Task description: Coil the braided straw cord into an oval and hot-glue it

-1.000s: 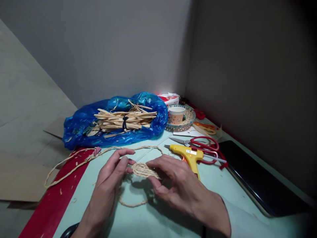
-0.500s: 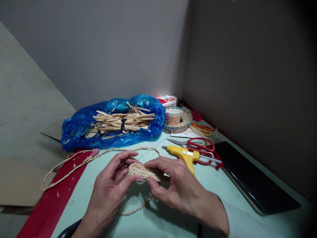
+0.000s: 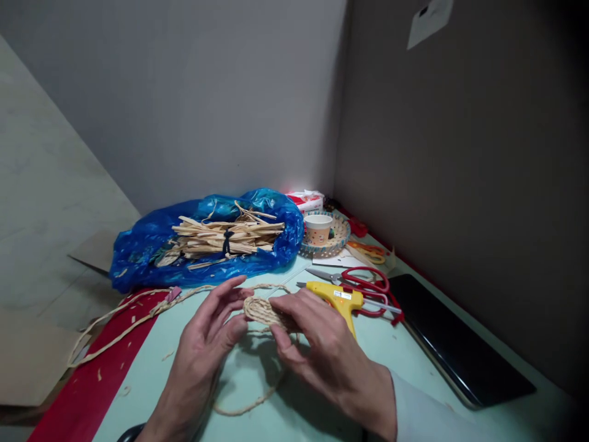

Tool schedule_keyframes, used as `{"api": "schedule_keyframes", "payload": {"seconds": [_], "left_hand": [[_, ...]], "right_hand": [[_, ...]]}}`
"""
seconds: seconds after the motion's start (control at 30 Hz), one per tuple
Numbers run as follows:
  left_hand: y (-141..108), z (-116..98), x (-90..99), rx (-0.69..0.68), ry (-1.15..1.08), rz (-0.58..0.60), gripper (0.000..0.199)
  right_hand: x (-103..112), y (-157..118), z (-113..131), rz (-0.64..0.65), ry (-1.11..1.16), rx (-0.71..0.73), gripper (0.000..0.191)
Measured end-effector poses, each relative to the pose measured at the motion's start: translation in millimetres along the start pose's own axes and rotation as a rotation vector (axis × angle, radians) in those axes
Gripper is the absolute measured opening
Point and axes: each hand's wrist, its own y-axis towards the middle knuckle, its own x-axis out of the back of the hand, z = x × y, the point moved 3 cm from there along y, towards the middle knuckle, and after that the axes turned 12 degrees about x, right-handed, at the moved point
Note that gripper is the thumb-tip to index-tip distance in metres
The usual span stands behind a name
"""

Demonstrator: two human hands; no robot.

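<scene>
Coiled cord piece (image 3: 261, 310) pinched in right hand (image 3: 322, 344), left hand (image 3: 207, 337) beside it, yellow glue gun (image 3: 340, 298) lay near red-handled scissors (image 3: 368, 279), bundled strips (image 3: 230, 236) rested on blue bag (image 3: 138, 245).

Left thumb (image 3: 237, 328), under the coil's (image 3: 263, 311) near end half a second ago, is now drawn back to the left of it; the left hand (image 3: 202, 344) opens wider. A pale sheet (image 3: 430, 23) (only a sliver before) shows on the dark wall (image 3: 460, 135).
</scene>
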Motion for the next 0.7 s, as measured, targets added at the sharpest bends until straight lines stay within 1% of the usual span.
{"api": "schedule_keyframes", "payload": {"seconds": [0.1,0.2,0.33,0.43,0.6,0.7], "left_hand": [[1,4,-1.0,0.042,-0.049,-0.001,0.037],[1,6,0.0,0.021,-0.051,-0.029,0.03],[-1,2,1.5,0.001,-0.018,-0.044,0.023],[-3,-2,0.3,0.025,0.015,-0.018,0.018],[-3,-6,-3.5,0.066,0.084,0.066,0.015],[-5,-7,-4.1,0.041,0.122,0.083,0.016]], "right_hand": [[-1,1,3,0.024,-0.056,0.033,0.021],[-4,1,6,0.067,-0.057,0.054,0.021],[-2,3,7,0.069,-0.001,0.023,0.019],[2,6,6,0.051,0.076,-0.066,0.012],[8,11,1,0.054,0.236,-0.323,0.013],[6,11,-1,0.082,0.318,-0.39,0.011]]}}
